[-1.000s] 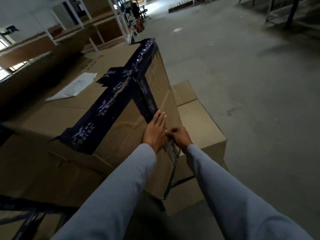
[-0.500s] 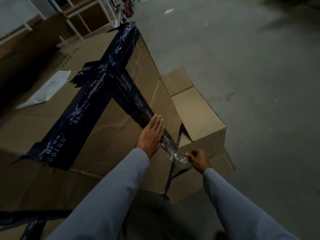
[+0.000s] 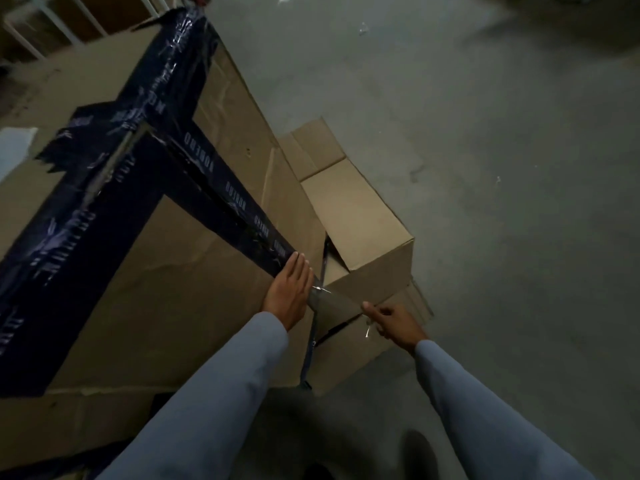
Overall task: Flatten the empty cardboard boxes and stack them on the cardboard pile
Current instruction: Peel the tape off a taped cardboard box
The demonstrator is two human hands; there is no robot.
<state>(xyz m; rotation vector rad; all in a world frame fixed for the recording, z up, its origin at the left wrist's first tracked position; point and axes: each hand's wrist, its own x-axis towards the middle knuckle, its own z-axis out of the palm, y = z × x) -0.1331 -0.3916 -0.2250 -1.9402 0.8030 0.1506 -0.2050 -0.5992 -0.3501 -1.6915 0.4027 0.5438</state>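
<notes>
While left hand (image 3: pixel 289 292) flat — tape (image 3: pixel 334 302) taut.

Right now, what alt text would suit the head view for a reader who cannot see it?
The right hand pinches a clear tape strip stretched from the edge of a big box, while the left hand lies flat on it beside dark tape. A smaller box sits just beyond, with grey floor to the right.

Dim, flat indoor light, soft shadows, faint glare on dark tape (image 3: pixel 221 188), wide-angle bending at edges.
</notes>
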